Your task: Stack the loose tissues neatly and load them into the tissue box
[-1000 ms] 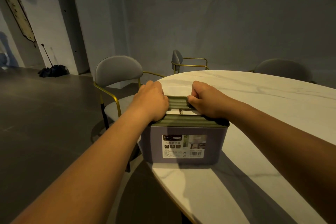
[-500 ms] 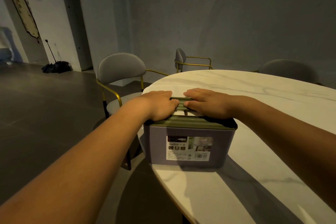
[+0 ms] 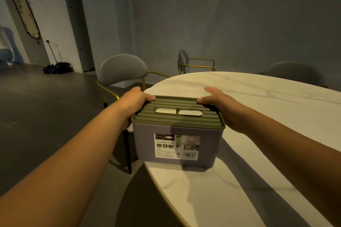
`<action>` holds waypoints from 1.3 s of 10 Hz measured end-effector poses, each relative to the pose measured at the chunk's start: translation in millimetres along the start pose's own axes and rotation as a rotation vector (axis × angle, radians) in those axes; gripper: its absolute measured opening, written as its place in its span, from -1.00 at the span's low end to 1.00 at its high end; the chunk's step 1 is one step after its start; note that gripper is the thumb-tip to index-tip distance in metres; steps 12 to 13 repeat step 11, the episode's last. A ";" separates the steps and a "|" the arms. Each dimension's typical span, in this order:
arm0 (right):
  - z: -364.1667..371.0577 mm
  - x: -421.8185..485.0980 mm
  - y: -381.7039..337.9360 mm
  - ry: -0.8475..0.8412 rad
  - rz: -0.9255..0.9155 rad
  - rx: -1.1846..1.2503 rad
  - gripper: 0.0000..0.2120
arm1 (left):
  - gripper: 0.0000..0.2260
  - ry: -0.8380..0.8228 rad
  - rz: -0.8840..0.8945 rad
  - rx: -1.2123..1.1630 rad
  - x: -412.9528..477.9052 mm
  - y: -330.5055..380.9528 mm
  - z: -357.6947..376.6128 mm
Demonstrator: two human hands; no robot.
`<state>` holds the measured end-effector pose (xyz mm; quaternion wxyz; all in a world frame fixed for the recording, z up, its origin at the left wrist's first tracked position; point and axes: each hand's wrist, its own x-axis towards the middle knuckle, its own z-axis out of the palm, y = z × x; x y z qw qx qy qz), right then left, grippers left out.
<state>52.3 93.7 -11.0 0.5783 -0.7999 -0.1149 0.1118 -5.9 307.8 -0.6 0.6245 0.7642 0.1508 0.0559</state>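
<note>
Oval white-marble desk (image 3: pixel 267 108), dimly lit, filling the view from 1 to 5 o'clock. Grey padded chair (image 3: pixel 122 69) with gold frame, off the desk at 11 o'clock of the box; second chair (image 3: pixel 182 59) at 12 o'clock; third chair (image 3: pixel 293 73) at 2 o'clock, behind the desk's far rim. Grey-violet tissue box (image 3: pixel 144 145), upright on the desk at its 9 o'clock rim, printed side toward the camera. Olive ribbed lid (image 3: pixel 177 121), seated on the box. Left hand (image 3: pixel 135 102) at the lid's 10 o'clock corner, gripping the tissue box: thumb curled over the top edge, fingers down the left wall and mostly hidden. Right hand (image 3: pixel 223 108) at the lid's 2 o'clock corner: thumb tip on the lid's edge, fingers straight and relaxed, reaching past the far side, clasping nothing. White product label (image 3: pixel 177 145) on the near wall. Oval slot (image 3: pixel 179 112) in the lid's middle, crossed by a thin bar. White tissue (image 3: pixel 190 112) inside the box, showing through the slot.
</note>
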 end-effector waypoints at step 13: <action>-275.7 -90.4 84.7 0.389 0.189 0.065 -0.66 | -0.43 -0.483 -0.034 -0.211 4.8 53.0 302.0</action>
